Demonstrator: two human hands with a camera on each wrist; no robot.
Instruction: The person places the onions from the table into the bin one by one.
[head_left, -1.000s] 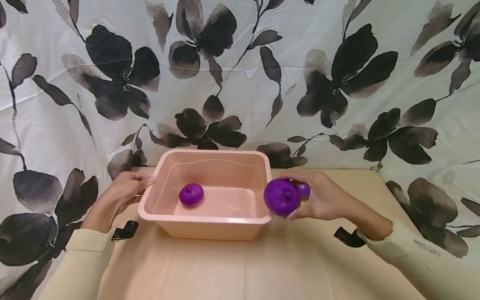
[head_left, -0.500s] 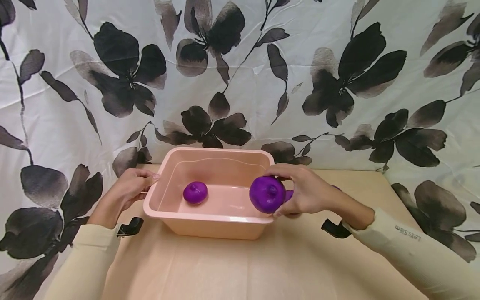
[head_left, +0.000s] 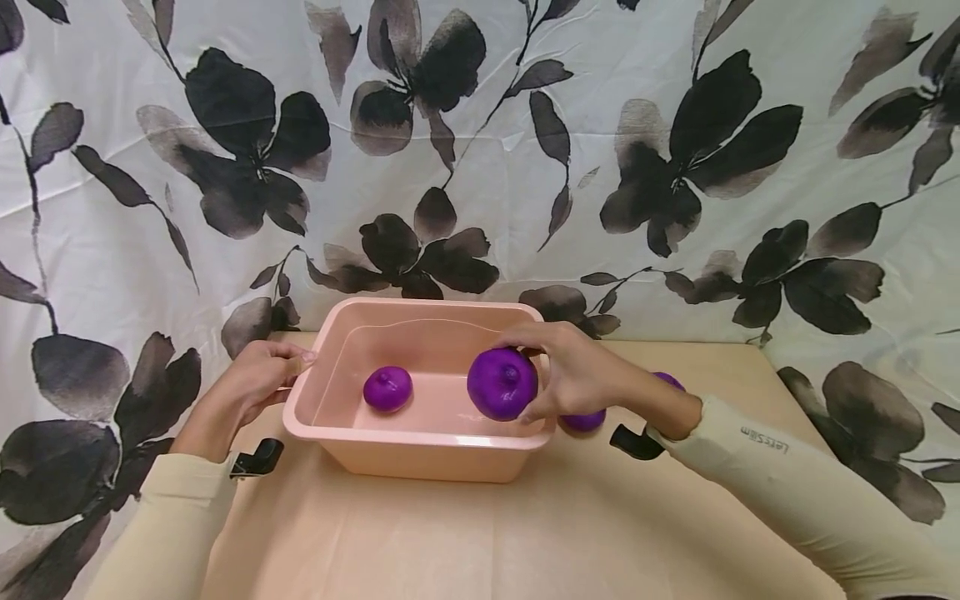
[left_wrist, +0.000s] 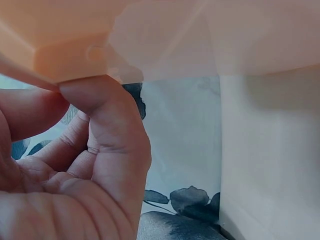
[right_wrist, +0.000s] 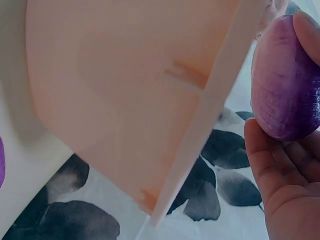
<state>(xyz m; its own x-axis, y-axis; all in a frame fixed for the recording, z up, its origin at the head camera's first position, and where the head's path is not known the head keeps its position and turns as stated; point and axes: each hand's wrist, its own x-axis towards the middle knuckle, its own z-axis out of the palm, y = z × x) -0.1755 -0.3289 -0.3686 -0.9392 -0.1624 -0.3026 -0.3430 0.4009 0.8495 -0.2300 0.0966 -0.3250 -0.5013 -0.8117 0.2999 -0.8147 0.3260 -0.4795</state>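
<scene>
My left hand (head_left: 264,377) pinches the left rim of a pink plastic basin (head_left: 427,454) between thumb and index finger. The left wrist view shows those fingertips right at the basin's lip, seen from below. My right hand (head_left: 573,371) grips a shiny purple onion (head_left: 502,383), held above the right side of the basin. In the right wrist view, thumb and fingers curl round the onion (right_wrist: 285,80) beyond the basin's rim (right_wrist: 200,117). Another, smaller-looking purple onion (head_left: 387,389) lies inside the basin, towards the left.
Right of the basin, a purple round thing (head_left: 583,422) lies on the beige tabletop (head_left: 480,533), partly behind my right hand. A second purple piece (head_left: 669,380) peeks out behind the forearm. A floral cloth (head_left: 525,167) hangs behind the table.
My right hand has carried the onion leftward, from beside the basin's right rim to over its interior. Purple things behind that hand have come into view. The left hand keeps its hold on the rim.
</scene>
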